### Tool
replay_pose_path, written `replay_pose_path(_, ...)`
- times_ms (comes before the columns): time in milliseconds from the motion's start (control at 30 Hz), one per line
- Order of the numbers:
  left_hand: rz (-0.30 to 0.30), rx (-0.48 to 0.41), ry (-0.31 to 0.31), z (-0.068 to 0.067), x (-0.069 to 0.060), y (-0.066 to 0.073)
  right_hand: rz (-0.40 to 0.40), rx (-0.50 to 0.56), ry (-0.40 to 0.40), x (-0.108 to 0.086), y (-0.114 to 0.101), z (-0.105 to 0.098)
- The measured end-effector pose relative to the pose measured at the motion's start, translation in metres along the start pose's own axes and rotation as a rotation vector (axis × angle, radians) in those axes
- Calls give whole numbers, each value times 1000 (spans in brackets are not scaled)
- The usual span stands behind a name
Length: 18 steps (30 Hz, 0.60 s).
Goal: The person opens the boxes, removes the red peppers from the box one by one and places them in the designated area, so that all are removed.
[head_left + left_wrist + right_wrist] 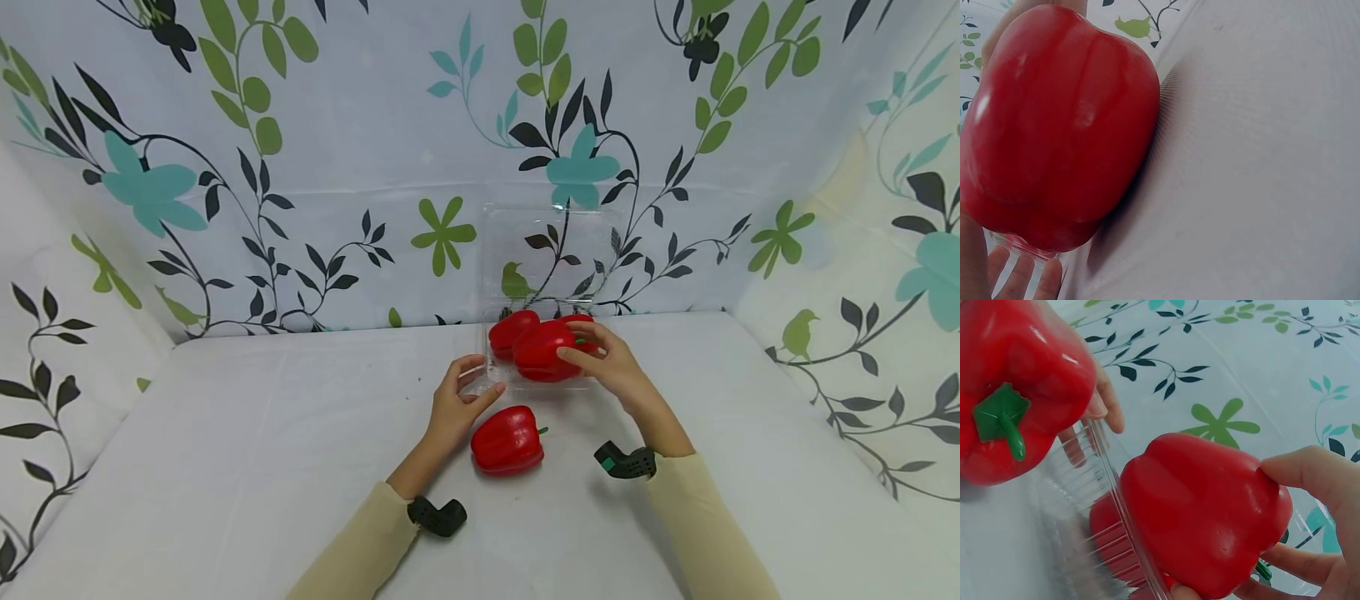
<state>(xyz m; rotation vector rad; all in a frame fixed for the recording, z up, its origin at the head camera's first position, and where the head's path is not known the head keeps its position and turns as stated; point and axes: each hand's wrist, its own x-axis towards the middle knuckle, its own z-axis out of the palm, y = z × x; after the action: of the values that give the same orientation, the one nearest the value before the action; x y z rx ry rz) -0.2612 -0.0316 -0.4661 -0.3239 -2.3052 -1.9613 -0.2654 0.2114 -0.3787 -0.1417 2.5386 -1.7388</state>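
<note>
A clear plastic container (489,375) with its lid (551,250) raised stands near the back of the table. My right hand (621,367) grips a red bell pepper (540,354) by its stem end, partly over the container's front rim. Behind it two more red bell peppers show inside, one at the left (510,327) and one mostly hidden at the right (577,318). At the container's left side, my left hand (452,410) has its fingers loosely extended against or close to the wall. Another red bell pepper (506,442) lies on the table between my wrists, green stem to the right.
The white table (300,450) meets a leaf-patterned cloth (360,125) hanging at the back and both sides. Each wrist carries a black camera mount, one on the left (437,517) and one on the right (625,461).
</note>
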Motion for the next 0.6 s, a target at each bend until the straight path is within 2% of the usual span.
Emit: replay_pose_path(600,-21,-7,-5,0,1,-1,-36,-27,-152,-2,1,-18)
